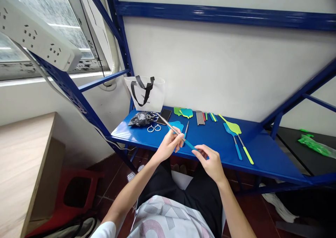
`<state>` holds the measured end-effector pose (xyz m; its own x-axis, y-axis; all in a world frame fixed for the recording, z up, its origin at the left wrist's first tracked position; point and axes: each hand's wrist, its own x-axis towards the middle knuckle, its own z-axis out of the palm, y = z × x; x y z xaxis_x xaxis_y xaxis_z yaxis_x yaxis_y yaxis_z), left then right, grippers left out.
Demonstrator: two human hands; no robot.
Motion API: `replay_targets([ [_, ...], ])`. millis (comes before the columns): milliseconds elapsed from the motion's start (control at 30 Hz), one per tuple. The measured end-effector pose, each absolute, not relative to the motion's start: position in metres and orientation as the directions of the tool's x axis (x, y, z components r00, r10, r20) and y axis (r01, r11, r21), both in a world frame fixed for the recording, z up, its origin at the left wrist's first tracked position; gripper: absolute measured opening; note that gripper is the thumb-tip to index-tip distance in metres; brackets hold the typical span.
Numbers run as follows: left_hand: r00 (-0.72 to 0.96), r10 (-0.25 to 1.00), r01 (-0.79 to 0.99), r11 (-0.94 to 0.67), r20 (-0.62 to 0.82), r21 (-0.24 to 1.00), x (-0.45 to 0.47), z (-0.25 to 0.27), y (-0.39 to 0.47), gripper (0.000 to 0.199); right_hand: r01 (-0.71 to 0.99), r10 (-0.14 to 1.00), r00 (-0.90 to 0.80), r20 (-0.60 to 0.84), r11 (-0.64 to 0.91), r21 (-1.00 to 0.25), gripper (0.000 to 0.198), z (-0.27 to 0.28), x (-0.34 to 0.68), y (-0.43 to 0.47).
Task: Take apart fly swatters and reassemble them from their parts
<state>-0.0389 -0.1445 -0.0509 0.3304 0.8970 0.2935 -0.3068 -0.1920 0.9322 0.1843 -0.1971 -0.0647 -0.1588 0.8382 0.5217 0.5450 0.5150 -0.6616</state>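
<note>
My left hand [168, 145] is closed around the metal shaft of a fly swatter handle [189, 145], a thin silvery rod with a blue grip, held at a slant above the table's front edge. My right hand [212, 161] pinches the lower end of the blue grip. No swatter head shows on the rod's far end. Just beyond my left hand lies a blue swatter head [176, 125], partly hidden by the rod. Beside it rests a second metal rod [187, 127].
On the blue table [210, 136] are green and blue swatter heads [186, 113], metal rods [200, 117], coloured grips [213, 117] and two whole fly swatters [234, 128]. At left stand a white bag [157, 94], black plastic bag [141, 119], phone [165, 115] and white rings [157, 127].
</note>
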Motion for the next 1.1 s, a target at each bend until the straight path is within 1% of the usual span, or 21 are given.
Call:
replay_targets([
  [100,0.357,0.899,-0.275,-0.157,0.252,0.949,-0.036,-0.050,-0.151,0.041,0.600,0.792,-0.163,0.588,0.553,-0.578,0.024,-0.066,0.178,-0.199],
  [200,0.357,0.904,-0.197,-0.174,0.236,0.965,-0.035,-0.047,-0.155,0.044,0.613,0.791,-0.147,0.594,0.544,-0.573,0.025,-0.068,0.176,-0.198],
  [267,0.276,0.929,-0.190,-0.196,0.244,0.962,-0.036,-0.045,-0.152,0.048,0.614,0.804,-0.147,0.577,0.531,-0.583,0.027,-0.070,0.175,-0.197],
  [367,0.092,0.966,-0.264,-0.212,0.244,0.941,-0.042,-0.044,-0.144,0.052,0.612,0.823,-0.162,0.544,0.516,-0.599,0.030,-0.075,0.174,-0.196],
  [400,0.069,0.967,-0.270,-0.218,0.245,0.938,-0.043,-0.044,-0.142,0.053,0.607,0.832,-0.164,0.531,0.509,-0.610,0.031,-0.077,0.173,-0.196],
  [433,0.082,0.964,-0.255,-0.224,0.252,0.941,-0.044,-0.043,-0.142,0.053,0.599,0.841,-0.165,0.514,0.500,-0.625,0.032,-0.078,0.171,-0.196],
  [567,0.236,0.935,-0.134,-0.238,0.264,0.962,-0.043,-0.040,-0.146,0.053,0.545,0.880,-0.167,0.446,0.459,-0.702,0.032,-0.081,0.166,-0.196],
  [667,0.260,0.933,-0.093,-0.232,0.249,0.968,-0.042,-0.041,-0.147,0.053,0.506,0.905,-0.169,0.391,0.420,-0.754,0.033,-0.082,0.166,-0.193],
  [733,0.315,0.923,-0.054,-0.216,0.222,0.975,-0.042,-0.046,-0.142,0.052,0.490,0.924,-0.175,0.341,0.382,-0.783,0.035,-0.085,0.169,-0.187],
  [800,0.356,0.913,0.021,-0.219,0.197,0.976,-0.042,-0.055,-0.134,0.052,0.486,0.942,-0.161,0.295,0.336,-0.807,0.038,-0.092,0.174,-0.178],
  [833,0.346,0.918,0.082,-0.235,0.194,0.968,-0.042,-0.061,-0.129,0.050,0.491,0.950,-0.139,0.279,0.310,-0.814,0.039,-0.097,0.177,-0.172],
  [933,0.229,0.948,0.341,-0.292,0.222,0.894,-0.041,-0.079,-0.113,0.045,0.568,0.970,-0.030,0.240,0.214,-0.795,0.045,-0.115,0.187,-0.156],
  [1000,0.205,0.953,0.512,-0.298,0.223,0.806,-0.040,-0.092,-0.104,0.041,0.675,0.976,0.051,0.213,0.124,-0.728,0.046,-0.126,0.193,-0.147],
  [1100,0.246,0.951,0.691,-0.308,0.187,0.654,-0.036,-0.110,-0.094,0.036,0.818,0.972,0.153,0.178,-0.024,-0.574,0.041,-0.138,0.196,-0.139],
])
